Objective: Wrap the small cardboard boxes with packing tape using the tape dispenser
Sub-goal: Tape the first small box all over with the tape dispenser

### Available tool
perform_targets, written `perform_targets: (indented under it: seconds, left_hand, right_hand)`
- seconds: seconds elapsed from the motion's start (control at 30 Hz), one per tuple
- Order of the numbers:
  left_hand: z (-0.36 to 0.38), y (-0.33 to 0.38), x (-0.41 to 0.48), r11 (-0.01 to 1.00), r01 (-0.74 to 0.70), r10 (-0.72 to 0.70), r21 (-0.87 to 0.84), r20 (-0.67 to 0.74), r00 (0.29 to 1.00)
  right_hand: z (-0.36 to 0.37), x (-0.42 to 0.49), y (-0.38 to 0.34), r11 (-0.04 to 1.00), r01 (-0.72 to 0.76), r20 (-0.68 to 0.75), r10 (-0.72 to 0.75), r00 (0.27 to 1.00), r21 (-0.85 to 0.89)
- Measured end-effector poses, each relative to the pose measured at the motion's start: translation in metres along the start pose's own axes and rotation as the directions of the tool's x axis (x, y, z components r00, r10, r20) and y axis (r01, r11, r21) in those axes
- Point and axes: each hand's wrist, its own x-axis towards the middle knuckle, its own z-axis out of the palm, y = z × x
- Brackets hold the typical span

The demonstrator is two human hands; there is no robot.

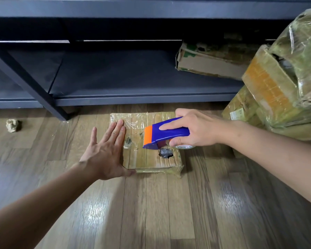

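A small cardboard box (pixel 147 159) lies flat on a wooden floor (pixel 169 212), just in front of a dark metal shelf unit (pixel 133 78). Its top is already partly covered in clear, wrinkled tape, and a ragged hole (pixel 166 153) near the front right shows something dark inside.

The right hand (pixel 192 129) grips a blue tape dispenser (pixel 167 133) with an orange cutter end. The forefinger lies along its top and the thumb curls beneath, beside the tape roll (pixel 186 146). The dispenser is above the right half of the box, cutter end pointing left and tilted down. Whether it touches the cardboard cannot be told.

The left hand (pixel 106 150) is open and flat. Its straight fingers lie over the box's left edge and its thumb is by the near left corner.

The step looks like laying a fresh strip across the top. To do it well, the left hand should press down firmly so the light box does not slide. The dispenser should be drawn in one straight, level pull, low against the surface. The strip should cover the hole and run over the edge before being cut.

Taped boxes (pixel 276 87) are stacked to the right and a worn carton (pixel 210 63) sits on the shelf. A crumpled wad (pixel 13 125) lies on the floor far left.
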Motion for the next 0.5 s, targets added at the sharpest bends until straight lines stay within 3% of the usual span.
perform_targets:
  seconds: [0.23,0.5]
  left_hand:
    - [-0.022,0.030,0.013,0.987,-0.158,0.155,-0.014,-0.118,0.981]
    - [-0.014,0.037,0.024,0.984,-0.177,0.174,-0.038,-0.068,0.982]
  right_hand:
    - [0.002,0.004,-0.016,0.954,0.039,-0.020,-0.047,0.999,-0.297]
    - [0.013,0.022,-0.033,0.894,0.026,-0.079,-0.069,0.995,-0.448]
